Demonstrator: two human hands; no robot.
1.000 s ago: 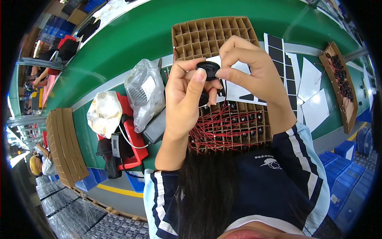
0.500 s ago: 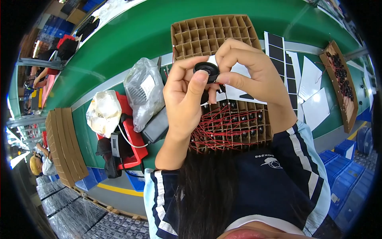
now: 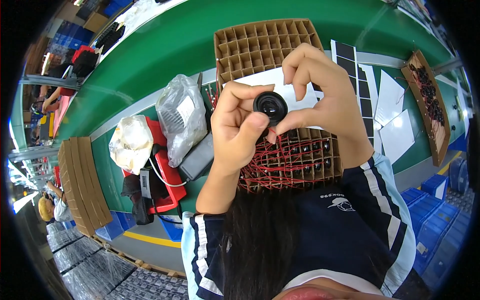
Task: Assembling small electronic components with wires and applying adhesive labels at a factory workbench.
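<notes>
the left hand [image 3: 236, 126] pinches a small round black thing [image 3: 270, 107], with the thumb on its near edge and the other fingers bent around and behind it. the round thing is up above the table [image 3: 104, 159], and its round face looks up. the right hand [image 3: 327, 102] is at three o'clock from it, half open, with bent fingers well apart from the thumb. the thumb tip is right by the round thing's edge, but i cannot tell if it touches.

going around from the round thing, a brown box [image 3: 267, 42] with lots of little squares is at twelve o'clock. a sheet with black squares [image 3: 348, 70] is at two, and a long brown tray [image 3: 434, 142] of black bits is at three. at five is another box [image 3: 334, 162] with little squares, full of black bits, with messy red wires [image 3: 272, 167] on top. a gray block [image 3: 198, 159] is at eight, and a clear bag [image 3: 181, 117] is at nine.
</notes>
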